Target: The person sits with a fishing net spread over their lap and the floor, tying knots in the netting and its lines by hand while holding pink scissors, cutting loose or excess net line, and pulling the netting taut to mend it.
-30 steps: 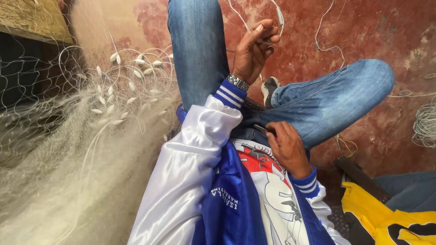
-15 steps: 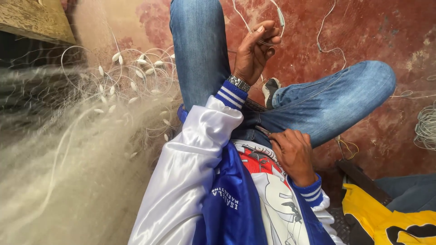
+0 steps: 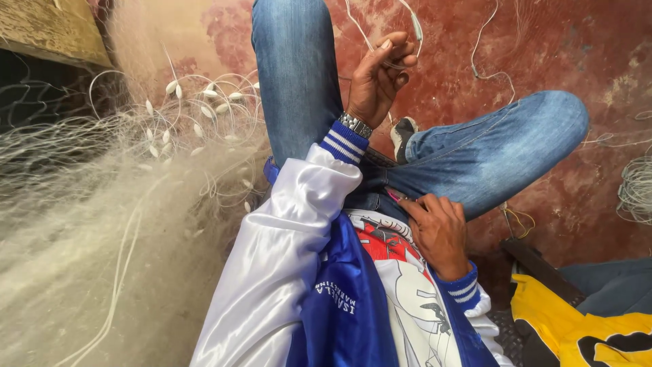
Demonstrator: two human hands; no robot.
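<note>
Nylon fishing net [image 3: 88,224], pale and bunched, fills everything to the left of my hands, and a cluster of small white oval floats [image 3: 204,105] sits on looped line just left of my raised knee. Red, patchy floor [image 3: 536,41] runs behind both hands. To the right of my right hand lie a yellow and black cloth [image 3: 577,326] and, further out at the edge, a coil of white cord [image 3: 638,187]. My two legs in blue jeans [image 3: 475,156] stand between the hands and most of the floor; the left leg rises between the net pile and my left hand, and the right leg folds across above my right hand.

My left hand [image 3: 380,78] is lifted above the knee, fingers pinched together on a thin white line [image 3: 414,20] that loops up past the fingertips and trails away over the floor. A metal watch [image 3: 355,125] sits at that wrist. My right hand [image 3: 438,231] rests low in my lap against the jeans, fingers curled at the waistband beside a small pink thing [image 3: 394,197]; I cannot tell whether it is holding anything. The line is in the left hand only, well apart from the right hand.
</note>
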